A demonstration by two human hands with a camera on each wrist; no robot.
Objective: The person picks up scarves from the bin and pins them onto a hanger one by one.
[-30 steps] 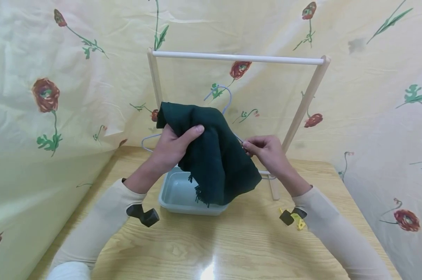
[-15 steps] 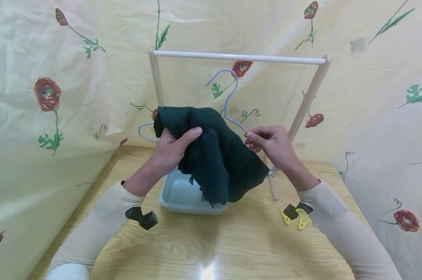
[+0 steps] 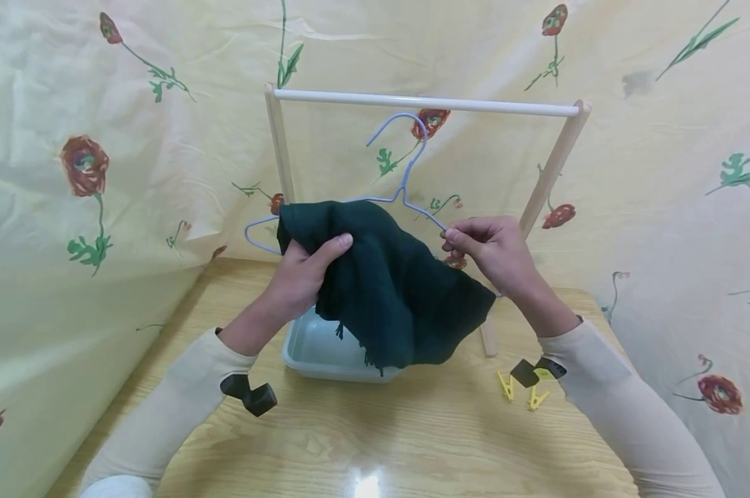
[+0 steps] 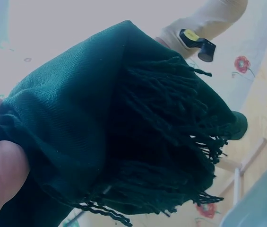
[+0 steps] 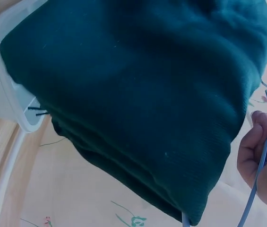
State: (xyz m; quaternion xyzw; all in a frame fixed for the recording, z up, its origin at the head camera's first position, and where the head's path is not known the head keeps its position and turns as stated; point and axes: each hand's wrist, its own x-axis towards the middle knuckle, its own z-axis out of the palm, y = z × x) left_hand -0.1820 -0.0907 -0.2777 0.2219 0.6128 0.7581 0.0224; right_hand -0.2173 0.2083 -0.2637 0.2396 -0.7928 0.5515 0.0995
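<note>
A dark green fringed scarf (image 3: 381, 297) hangs in folds in front of a blue wire hanger (image 3: 405, 188). My left hand (image 3: 297, 280) grips its upper left part, thumb across the front. At the hanger's right shoulder, my right hand (image 3: 496, 252) pinches the wire between thumb and fingers. The hook points up, just below the rack's bar, and the hanger's left end juts out past the scarf; the lower wire is mostly hidden by cloth. Fringe (image 4: 166, 104) fills the left wrist view. In the right wrist view the wire passes through my right hand (image 5: 265, 163).
Behind the hands stands a rack with a white bar (image 3: 425, 101) and wooden posts. A pale blue-grey basin (image 3: 344, 373) sits on the wooden table (image 3: 275, 443) under the scarf. Yellow clothespins (image 3: 506, 385) lie at the right, near my right wrist.
The hanger has risen from behind the scarf, showing its whole hook and shoulders. My right hand moved up and right with it; the scarf's top edge dropped slightly and its right corner swung right.
</note>
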